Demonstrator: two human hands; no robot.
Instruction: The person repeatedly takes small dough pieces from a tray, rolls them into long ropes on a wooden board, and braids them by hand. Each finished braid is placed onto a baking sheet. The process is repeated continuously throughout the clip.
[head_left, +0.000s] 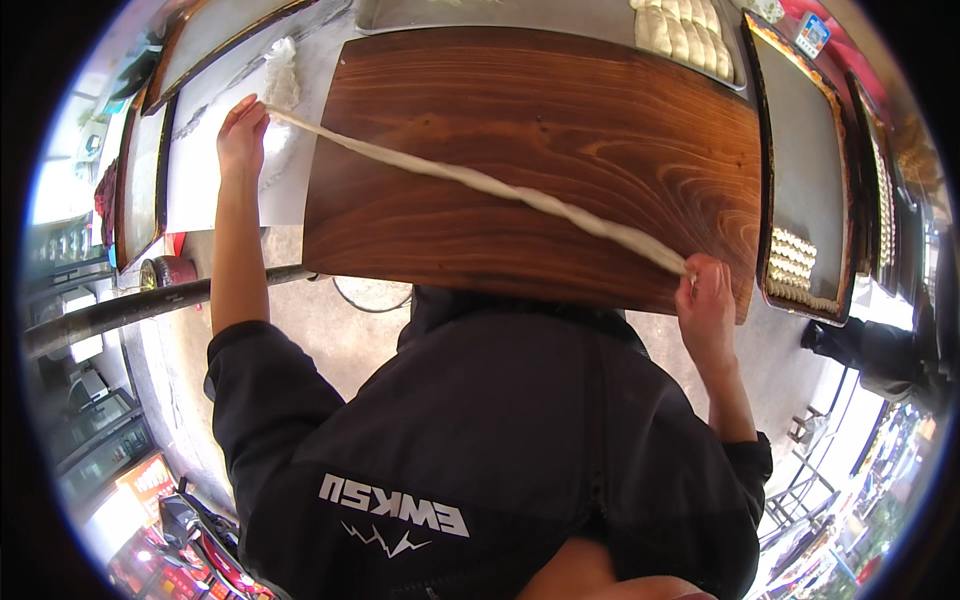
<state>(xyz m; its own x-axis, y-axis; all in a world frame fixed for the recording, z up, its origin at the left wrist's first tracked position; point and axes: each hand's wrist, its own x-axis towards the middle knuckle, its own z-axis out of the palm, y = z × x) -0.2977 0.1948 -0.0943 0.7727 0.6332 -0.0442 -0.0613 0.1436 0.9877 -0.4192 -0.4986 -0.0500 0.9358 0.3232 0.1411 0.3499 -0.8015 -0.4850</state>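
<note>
A long, slightly twisted rope of pale dough stretches diagonally across a brown wooden board. Its far left end is pinched in the fingers of my left hand, out past the board's left edge, over the white marbled surface. The other end is held by my right hand near the board's front right corner. The strand looks thinner towards the left end and thicker in the middle and right. Whether its middle rests on the wood or hangs just above it, I cannot tell.
Behind the board, a metal tray carries several dough pieces. A dark-rimmed tray on the right holds twisted dough strips. A crumpled white plastic bag lies on the marbled surface. A dark bar juts out at left.
</note>
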